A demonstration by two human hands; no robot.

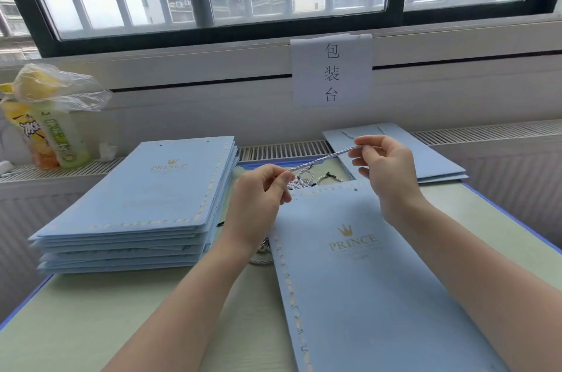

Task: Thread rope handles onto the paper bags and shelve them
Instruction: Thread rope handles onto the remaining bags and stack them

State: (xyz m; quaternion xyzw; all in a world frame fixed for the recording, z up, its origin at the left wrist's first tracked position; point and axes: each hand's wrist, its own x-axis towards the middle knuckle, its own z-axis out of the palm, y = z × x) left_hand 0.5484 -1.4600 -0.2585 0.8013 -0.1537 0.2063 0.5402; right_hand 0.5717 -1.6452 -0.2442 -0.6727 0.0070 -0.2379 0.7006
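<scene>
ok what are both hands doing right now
Left hand: pinching one end of the rope.
Right hand: pinching the rope's other end.

A flat light-blue paper bag (365, 280) with a gold crown and "PRINCE" lay on the table (91, 326), two holes punched at its far edge. A twisted white rope handle (322, 158) was stretched taut above it. More loose ropes (307, 181) sat just behind, a thick stack of bags (146, 204) lay to the left, and a few more bags (425, 158) were at back right.
</scene>
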